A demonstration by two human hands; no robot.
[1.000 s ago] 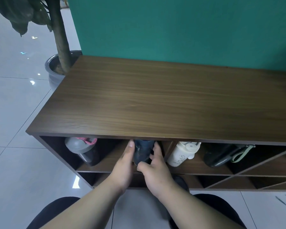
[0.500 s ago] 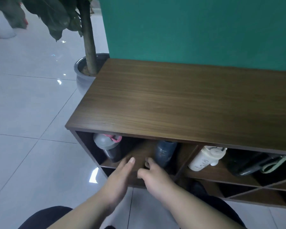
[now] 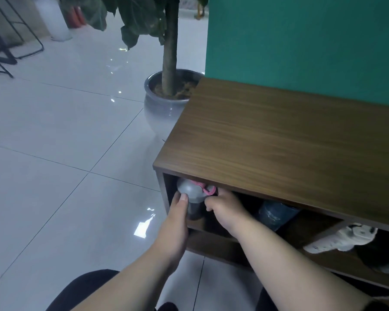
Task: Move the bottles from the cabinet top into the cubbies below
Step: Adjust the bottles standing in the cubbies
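A brown wood-grain cabinet stands against a teal wall, its top bare. Below the top runs a row of cubbies. In the leftmost cubby a dark bottle with a grey lid and a pink loop stands tilted near the left wall. The left hand lies against the bottle's left side, thumb on the lid's lower edge; the right hand curls at its right side just under the loop. Both touch the bottle, but whether either has a firm grip cannot be told.

Further right, a blue bottle leans in the same row; a white bottle lies tilted in the next cubby, past a slanted divider. At the right edge a dark thing shows only in part.

The floor is glossy pale tile with dark grout lines and bright reflections. Just left of the cabinet's far corner sits a grey pot with a tree with big dark leaves. Black metal legs stand far left; a white pillar is behind them.
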